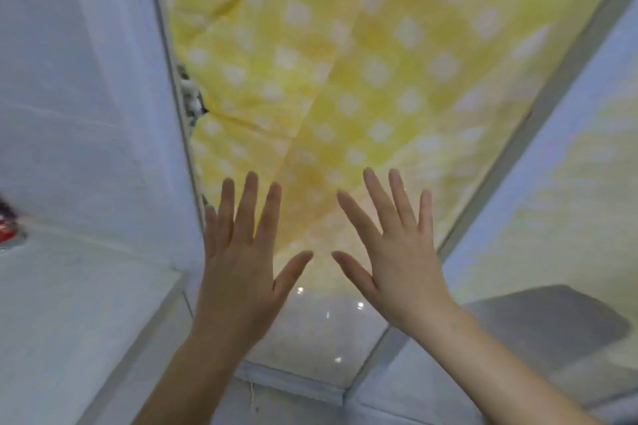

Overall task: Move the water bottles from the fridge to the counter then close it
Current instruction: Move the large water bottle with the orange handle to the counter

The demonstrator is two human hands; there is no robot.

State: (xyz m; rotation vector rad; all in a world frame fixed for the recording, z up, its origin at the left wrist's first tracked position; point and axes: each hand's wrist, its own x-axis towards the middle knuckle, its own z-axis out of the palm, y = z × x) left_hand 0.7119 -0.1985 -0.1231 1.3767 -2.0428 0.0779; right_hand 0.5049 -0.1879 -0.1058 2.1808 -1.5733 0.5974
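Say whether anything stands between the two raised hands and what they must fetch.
A yellow dotted cloth fills the space beyond the left hand and right hand, both spread open. No water bottle or fridge shows, so whether it hides them cannot be told.

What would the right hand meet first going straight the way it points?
Likely the yellow white-dotted cloth: the right hand, spread open, points at it and nothing shows between them, though depth is unclear.

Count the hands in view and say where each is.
2. The left hand sits lower centre-left, the right hand lower centre-right, both with fingers spread before the yellow spotted cloth.
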